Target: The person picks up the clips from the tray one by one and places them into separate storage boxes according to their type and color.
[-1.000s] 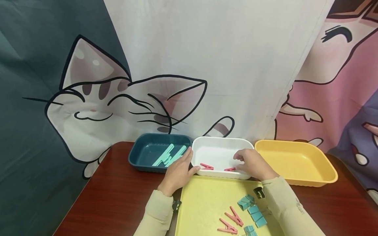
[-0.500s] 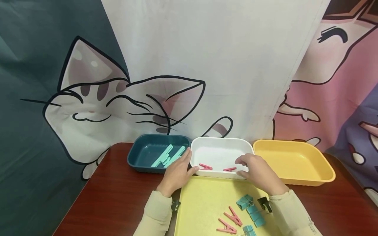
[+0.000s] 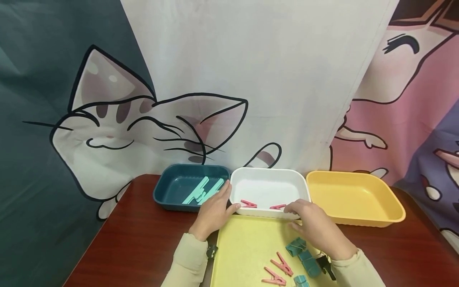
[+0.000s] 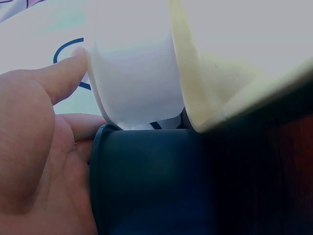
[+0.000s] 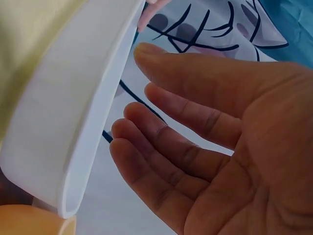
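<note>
My left hand (image 3: 214, 209) rests with straight fingers over the meeting rims of the dark teal bin (image 3: 168, 205) and the white bin (image 3: 251, 213); its thumb touches the white rim. Two mint-green bag clips (image 3: 197, 190) lie in the teal bin. Inside the white bin are two pink clothespins (image 3: 248, 203). My right hand (image 3: 319, 229) hovers at the white bin's front right corner, fingers loosely bent and nothing between them, as the right wrist view shows. Below it on the yellow tray (image 3: 244, 239) lie two more pink clothespins (image 3: 274, 276) and several teal binder clips (image 3: 309, 263).
A yellow bin (image 3: 353, 199) stands to the right of the white one. All three bins form a row at the back of the reddish-brown wooden table (image 3: 143, 239). Behind them hangs a cartoon-printed cloth (image 3: 233, 131).
My right hand has drawn back out of the white bin, toward me, over the yellow tray's back right part. The left hand keeps its place on the rims.
</note>
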A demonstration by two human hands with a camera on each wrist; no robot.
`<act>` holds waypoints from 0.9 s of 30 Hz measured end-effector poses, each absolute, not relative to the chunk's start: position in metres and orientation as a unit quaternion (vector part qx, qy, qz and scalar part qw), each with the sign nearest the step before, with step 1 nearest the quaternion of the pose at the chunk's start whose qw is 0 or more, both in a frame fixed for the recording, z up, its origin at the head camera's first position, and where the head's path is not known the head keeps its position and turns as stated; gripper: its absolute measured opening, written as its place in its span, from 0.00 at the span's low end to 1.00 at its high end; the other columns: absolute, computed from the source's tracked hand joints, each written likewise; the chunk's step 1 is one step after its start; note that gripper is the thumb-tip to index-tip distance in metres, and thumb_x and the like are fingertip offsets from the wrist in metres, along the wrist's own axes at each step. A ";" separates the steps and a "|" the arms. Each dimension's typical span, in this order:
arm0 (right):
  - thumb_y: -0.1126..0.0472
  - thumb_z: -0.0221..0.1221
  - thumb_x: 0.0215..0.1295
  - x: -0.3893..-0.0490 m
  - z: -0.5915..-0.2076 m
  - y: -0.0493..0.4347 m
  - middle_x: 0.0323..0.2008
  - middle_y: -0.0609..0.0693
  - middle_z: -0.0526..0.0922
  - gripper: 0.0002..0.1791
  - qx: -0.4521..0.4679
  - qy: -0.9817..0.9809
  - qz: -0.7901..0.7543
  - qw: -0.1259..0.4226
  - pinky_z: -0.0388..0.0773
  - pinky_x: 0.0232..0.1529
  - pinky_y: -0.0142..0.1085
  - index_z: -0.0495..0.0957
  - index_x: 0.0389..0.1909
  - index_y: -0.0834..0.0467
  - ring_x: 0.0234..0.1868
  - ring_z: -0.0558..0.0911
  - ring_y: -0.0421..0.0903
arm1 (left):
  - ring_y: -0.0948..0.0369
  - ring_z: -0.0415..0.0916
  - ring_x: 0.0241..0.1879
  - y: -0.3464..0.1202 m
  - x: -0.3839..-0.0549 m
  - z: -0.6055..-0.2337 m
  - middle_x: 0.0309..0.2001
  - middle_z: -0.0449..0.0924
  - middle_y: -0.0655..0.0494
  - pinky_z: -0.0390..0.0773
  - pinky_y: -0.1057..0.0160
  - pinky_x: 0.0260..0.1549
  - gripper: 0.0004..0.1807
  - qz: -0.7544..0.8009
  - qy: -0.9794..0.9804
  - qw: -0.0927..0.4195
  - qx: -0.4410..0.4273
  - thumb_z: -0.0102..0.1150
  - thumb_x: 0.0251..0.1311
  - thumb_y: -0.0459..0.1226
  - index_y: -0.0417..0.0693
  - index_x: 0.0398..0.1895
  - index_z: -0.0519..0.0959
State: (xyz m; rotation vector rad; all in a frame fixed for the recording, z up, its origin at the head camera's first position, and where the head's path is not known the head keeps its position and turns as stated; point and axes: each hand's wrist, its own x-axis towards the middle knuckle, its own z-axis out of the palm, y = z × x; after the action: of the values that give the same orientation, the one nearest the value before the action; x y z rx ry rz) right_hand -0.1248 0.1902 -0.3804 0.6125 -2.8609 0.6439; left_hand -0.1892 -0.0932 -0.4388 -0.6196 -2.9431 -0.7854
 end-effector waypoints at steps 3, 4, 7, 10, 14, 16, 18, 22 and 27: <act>0.70 0.77 0.50 -0.118 -0.383 0.190 0.38 0.48 0.85 0.15 0.211 -0.951 0.211 0.077 0.83 0.44 0.46 0.86 0.39 0.58 0.41 0.84 0.48 | 0.43 0.63 0.72 -0.094 -0.189 -0.439 0.80 0.53 0.44 0.69 0.43 0.65 0.42 -0.253 -0.947 0.019 -0.198 0.59 0.72 0.50 0.35 0.78 0.58; 0.69 0.77 0.50 -0.116 -0.384 0.190 0.38 0.47 0.85 0.15 0.213 -0.951 0.209 0.078 0.83 0.44 0.46 0.86 0.39 0.58 0.41 0.84 0.48 | 0.43 0.64 0.72 -0.094 -0.189 -0.439 0.80 0.53 0.44 0.69 0.43 0.65 0.42 -0.253 -0.947 0.019 -0.198 0.59 0.72 0.50 0.35 0.78 0.58; 0.68 0.78 0.50 -0.112 -0.387 0.190 0.37 0.47 0.85 0.16 0.215 -0.952 0.203 0.078 0.83 0.45 0.46 0.86 0.39 0.58 0.41 0.84 0.47 | 0.43 0.64 0.72 -0.094 -0.189 -0.439 0.80 0.53 0.44 0.69 0.43 0.65 0.42 -0.254 -0.947 0.018 -0.197 0.60 0.72 0.50 0.35 0.78 0.58; 0.66 0.78 0.49 -0.109 -0.390 0.189 0.37 0.47 0.85 0.16 0.210 -0.955 0.198 0.069 0.83 0.44 0.45 0.86 0.40 0.58 0.41 0.84 0.45 | 0.44 0.63 0.72 -0.095 -0.188 -0.439 0.80 0.53 0.44 0.69 0.43 0.65 0.42 -0.255 -0.947 0.018 -0.196 0.60 0.72 0.50 0.34 0.78 0.58; 0.64 0.79 0.50 -0.103 -0.393 0.186 0.39 0.45 0.85 0.17 0.196 -0.960 0.194 0.056 0.83 0.43 0.44 0.86 0.41 0.57 0.42 0.83 0.45 | 0.44 0.63 0.72 -0.095 -0.188 -0.439 0.80 0.53 0.44 0.69 0.42 0.65 0.42 -0.256 -0.947 0.018 -0.195 0.60 0.72 0.50 0.34 0.78 0.58; 0.64 0.79 0.50 -0.100 -0.395 0.185 0.39 0.44 0.84 0.17 0.203 -0.960 0.185 0.061 0.82 0.42 0.43 0.86 0.40 0.56 0.41 0.83 0.45 | 0.44 0.63 0.73 -0.095 -0.188 -0.439 0.80 0.53 0.44 0.69 0.42 0.65 0.42 -0.257 -0.947 0.016 -0.194 0.60 0.72 0.50 0.35 0.78 0.58; 0.64 0.79 0.49 -0.098 -0.399 0.183 0.38 0.44 0.84 0.16 0.218 -0.957 0.175 0.072 0.83 0.41 0.41 0.85 0.39 0.56 0.40 0.84 0.45 | 0.43 0.63 0.72 -0.095 -0.187 -0.439 0.80 0.53 0.44 0.69 0.42 0.65 0.42 -0.258 -0.946 0.017 -0.194 0.60 0.72 0.50 0.35 0.78 0.58; 0.67 0.77 0.48 -0.094 -0.406 0.181 0.37 0.44 0.83 0.15 0.245 -0.951 0.167 0.086 0.83 0.40 0.41 0.85 0.38 0.57 0.40 0.84 0.46 | 0.43 0.63 0.72 -0.095 -0.188 -0.440 0.80 0.53 0.44 0.69 0.42 0.65 0.42 -0.256 -0.946 0.018 -0.198 0.60 0.72 0.50 0.35 0.78 0.58; 0.68 0.76 0.49 -0.087 -0.411 0.182 0.37 0.45 0.82 0.15 0.248 -0.949 0.180 0.079 0.83 0.43 0.43 0.85 0.39 0.59 0.41 0.83 0.47 | 0.43 0.64 0.72 -0.094 -0.188 -0.440 0.80 0.53 0.43 0.70 0.42 0.65 0.41 -0.256 -0.945 0.020 -0.202 0.60 0.72 0.49 0.34 0.78 0.58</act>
State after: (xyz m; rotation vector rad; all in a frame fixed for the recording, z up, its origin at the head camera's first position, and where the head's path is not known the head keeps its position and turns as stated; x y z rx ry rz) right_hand -0.0870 0.1817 -0.4114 0.7408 -2.8396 0.5377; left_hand -0.1883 -0.0937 -0.4402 -0.6262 -2.9315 -0.7945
